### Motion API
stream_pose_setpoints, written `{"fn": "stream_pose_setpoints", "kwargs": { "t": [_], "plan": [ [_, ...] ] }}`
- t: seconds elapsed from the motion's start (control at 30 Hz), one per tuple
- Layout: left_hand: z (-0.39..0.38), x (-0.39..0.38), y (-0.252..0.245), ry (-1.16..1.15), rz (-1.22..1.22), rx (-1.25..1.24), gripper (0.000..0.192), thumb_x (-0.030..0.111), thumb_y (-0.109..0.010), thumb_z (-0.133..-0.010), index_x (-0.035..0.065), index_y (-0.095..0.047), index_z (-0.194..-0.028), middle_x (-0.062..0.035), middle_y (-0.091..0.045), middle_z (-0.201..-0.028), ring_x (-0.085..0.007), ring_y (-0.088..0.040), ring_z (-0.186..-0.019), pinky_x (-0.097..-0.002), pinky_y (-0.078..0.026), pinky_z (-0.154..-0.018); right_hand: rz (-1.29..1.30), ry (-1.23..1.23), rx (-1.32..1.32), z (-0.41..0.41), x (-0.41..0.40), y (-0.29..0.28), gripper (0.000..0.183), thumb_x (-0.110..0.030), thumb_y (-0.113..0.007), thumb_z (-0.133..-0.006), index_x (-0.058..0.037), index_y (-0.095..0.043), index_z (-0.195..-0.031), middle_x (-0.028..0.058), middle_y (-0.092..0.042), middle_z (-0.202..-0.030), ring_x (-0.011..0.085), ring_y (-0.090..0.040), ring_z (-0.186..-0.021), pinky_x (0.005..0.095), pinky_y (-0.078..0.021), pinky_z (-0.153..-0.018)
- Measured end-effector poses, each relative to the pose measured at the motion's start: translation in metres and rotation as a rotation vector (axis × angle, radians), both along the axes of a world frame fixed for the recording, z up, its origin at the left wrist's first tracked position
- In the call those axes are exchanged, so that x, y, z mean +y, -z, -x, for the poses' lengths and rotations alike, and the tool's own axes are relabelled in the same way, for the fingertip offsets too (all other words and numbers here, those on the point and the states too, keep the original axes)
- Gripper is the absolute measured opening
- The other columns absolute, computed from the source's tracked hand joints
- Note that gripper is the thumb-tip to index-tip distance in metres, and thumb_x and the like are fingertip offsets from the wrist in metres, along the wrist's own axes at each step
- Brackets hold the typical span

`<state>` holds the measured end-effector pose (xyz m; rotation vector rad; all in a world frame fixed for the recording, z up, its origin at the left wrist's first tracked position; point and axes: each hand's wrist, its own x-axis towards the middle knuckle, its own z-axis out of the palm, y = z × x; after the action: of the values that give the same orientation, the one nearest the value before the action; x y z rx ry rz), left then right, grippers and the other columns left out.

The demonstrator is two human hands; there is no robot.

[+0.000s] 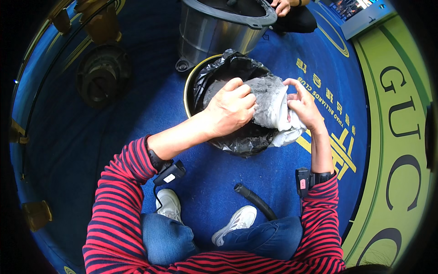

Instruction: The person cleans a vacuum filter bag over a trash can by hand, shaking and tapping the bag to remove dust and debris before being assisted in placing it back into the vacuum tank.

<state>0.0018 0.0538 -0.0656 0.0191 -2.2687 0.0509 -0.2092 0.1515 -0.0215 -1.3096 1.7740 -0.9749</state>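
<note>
A round bin with a yellow rim (pixel 187 89) and a black plastic liner (pixel 236 63) stands before me. Over its opening lies a cloth filter bag (pixel 268 99), coated with grey dust and white at its right end. My left hand (pixel 236 106) is on the dusty part with its fingers curled; whether they pinch the cloth is hidden. At the white end, my right hand (pixel 301 102) holds the folded edge between thumb and fingers. Some of the white cloth hangs over the bin's right side.
Behind the bin stands a steel vacuum drum (pixel 219 34) with a caster; another person's hand (pixel 282 7) is at its rim. A black motor head (pixel 102 77) lies on the blue carpet at left. A black corrugated hose (pixel 256 200) lies by my shoe. A green lettered panel (pixel 386 137) borders the right.
</note>
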Motion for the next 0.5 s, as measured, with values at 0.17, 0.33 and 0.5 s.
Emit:
{"fn": "stream_pose_setpoints", "kwargs": {
  "t": [0.17, 0.33, 0.5],
  "plan": [
    [0.001, 0.004, 0.006, -0.012, 0.009, -0.045, 0.009, 0.015, -0.056, -0.057, 0.0091, -0.055, -0.064, -0.001, -0.048, -0.07, -0.0158, -0.049, -0.076, -0.0324, -0.038, -0.078, -0.059, 0.069, -0.301, -0.004, -0.005, -0.004, 0.033, -0.028, -0.053, -0.084, -0.0038, -0.046, -0.104, 0.0038, -0.052, -0.065, 0.0087, -0.047, -0.046, 0.0222, -0.0413, -0.044],
    [0.007, 0.007, 0.007, 0.01, 0.033, -0.068, 0.007, 0.015, -0.056, -0.058, 0.0101, -0.056, -0.064, -0.0009, -0.047, -0.069, -0.0164, -0.048, -0.076, -0.0333, -0.038, -0.079, -0.074, 0.126, -0.234, -0.007, -0.008, -0.004, 0.038, -0.038, -0.052, -0.085, -0.0033, -0.047, -0.1, 0.0032, -0.051, -0.074, 0.0086, -0.049, -0.054, 0.0219, -0.0422, -0.046],
    [0.008, 0.008, 0.009, 0.04, 0.041, -0.062, 0.006, 0.015, -0.057, -0.06, 0.0097, -0.057, -0.064, -0.0012, -0.046, -0.067, -0.0169, -0.048, -0.073, -0.0335, -0.037, -0.078, -0.187, 0.133, -0.194, -0.005, -0.011, -0.001, 0.029, -0.026, -0.06, -0.077, -0.0041, -0.048, -0.092, 0.002, -0.05, -0.074, 0.009, -0.049, -0.066, 0.0224, -0.0422, -0.052]
  ]
}}
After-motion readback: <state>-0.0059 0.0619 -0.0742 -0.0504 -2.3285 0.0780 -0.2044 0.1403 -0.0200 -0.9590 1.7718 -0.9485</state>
